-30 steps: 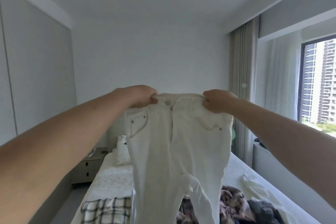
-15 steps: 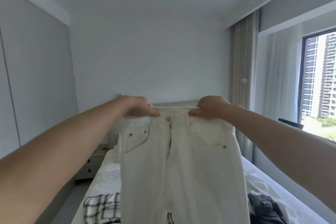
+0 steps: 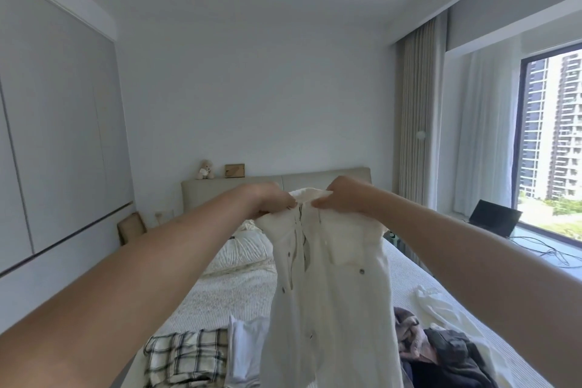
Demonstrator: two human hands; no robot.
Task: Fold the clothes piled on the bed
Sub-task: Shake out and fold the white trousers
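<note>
White jeans (image 3: 330, 287) hang in front of me over the bed (image 3: 220, 296), doubled lengthwise so the waistband halves meet. My left hand (image 3: 271, 201) pinches the waistband on the left, and my right hand (image 3: 343, 203) pinches it on the right; the two hands are close together. The legs drop below the frame's lower edge. On the bed lie a folded plaid garment (image 3: 185, 356), a white folded piece (image 3: 245, 346), a dark and patterned heap (image 3: 441, 353) and a loose white garment (image 3: 437, 309).
Pillows (image 3: 242, 249) lie below the beige headboard (image 3: 315, 179), which carries a teddy bear (image 3: 205, 169) and a frame (image 3: 234, 170). Wardrobe doors (image 3: 56, 135) run along the left. A laptop (image 3: 494, 225) and cables sit on the window ledge at right.
My hands have come down and closer together, bringing the two waistband halves nearly together so the jeans hang narrower. The view has tilted down, showing more of the bed.
</note>
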